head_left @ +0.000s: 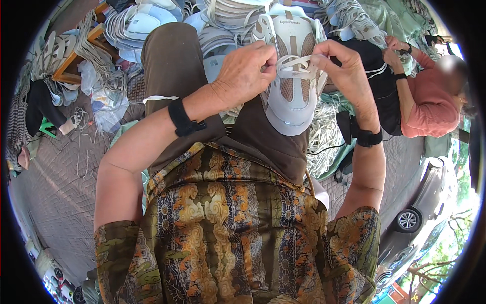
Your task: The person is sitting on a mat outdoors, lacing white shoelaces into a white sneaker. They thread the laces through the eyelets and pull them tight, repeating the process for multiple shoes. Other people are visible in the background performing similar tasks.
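A white, grey and beige sneaker upper (290,109) rests over my knee with its toe toward me. A pale flat shoelace (292,64) runs across its eyelets and makes a loose loop at the middle. My left hand (246,70) is closed at the left eyelet row, pinching the lace; its fingertips are partly hidden. On the other side my right hand (346,70) pinches the lace between thumb and index finger, beside the right eyelet row. Both wrists carry black bands.
Stacked shoe uppers (139,28) lie beyond my knees. A heap of pale laces (324,137) is at my right. A co-worker in a salmon top (430,104) sits at the right, hands near more uppers. A wooden stool (68,70) stands left; a parked car (417,210) is behind right.
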